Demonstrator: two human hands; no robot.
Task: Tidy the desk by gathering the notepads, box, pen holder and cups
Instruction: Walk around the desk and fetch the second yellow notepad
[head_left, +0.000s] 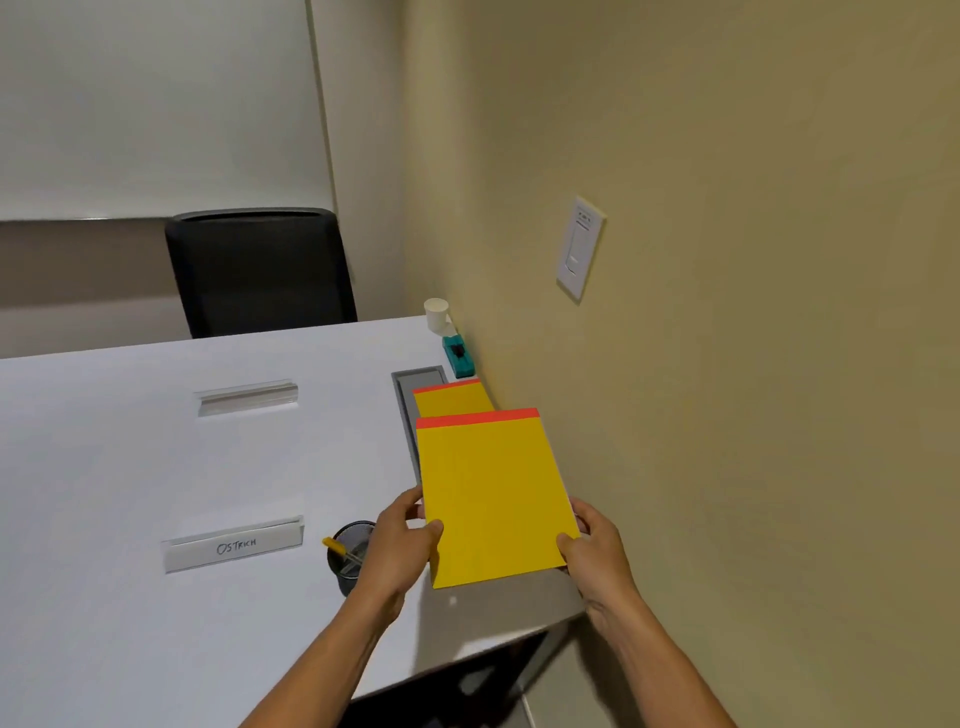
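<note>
Both my hands hold a yellow notepad (493, 493) with a red top strip above the desk's right side. My left hand (402, 540) pinches its lower left edge and my right hand (592, 551) grips its lower right corner. A second yellow notepad (452, 397) lies flat on the white desk (130, 467) by the wall, partly hidden behind the held one. A black mesh pen holder (345, 558) with a yellow pen stands just left of my left hand. A white paper cup (436, 313) and a teal box (458, 356) sit at the far right edge.
A grey cable hatch (410, 384) is set into the desk beside the notepads. Two clear name-card stands (248, 397) (234, 545) sit mid-desk, the near one reading OSTRICH. A black chair (260, 270) stands behind the desk. The beige wall with a light switch (579, 249) runs close on the right.
</note>
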